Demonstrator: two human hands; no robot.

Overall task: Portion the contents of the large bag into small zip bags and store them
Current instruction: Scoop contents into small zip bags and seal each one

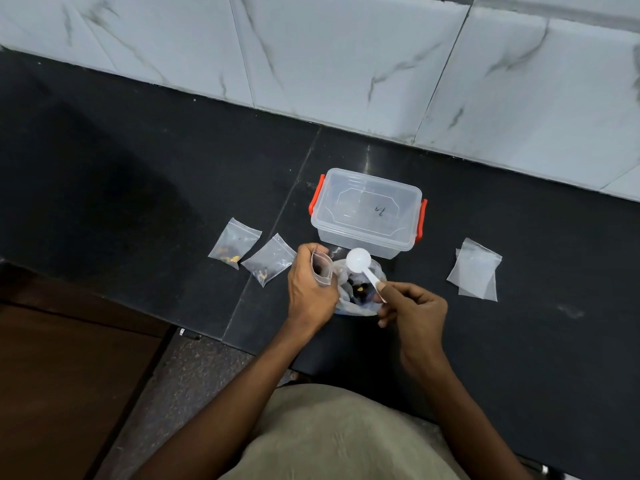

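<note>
Holding zip bag, scoop, closed box

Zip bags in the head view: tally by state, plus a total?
Filled zip bags lying on the counter: 2
Zip bag in the left hand's grip: 1
Empty zip bags stacked at right: at least 2, exact number unclear
Total: at least 5

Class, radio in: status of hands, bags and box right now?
Left hand holds small zip bag. Right hand holds white scoop over large bag. Two filled bags left. Lidded box behind, nothing blocking.
</note>
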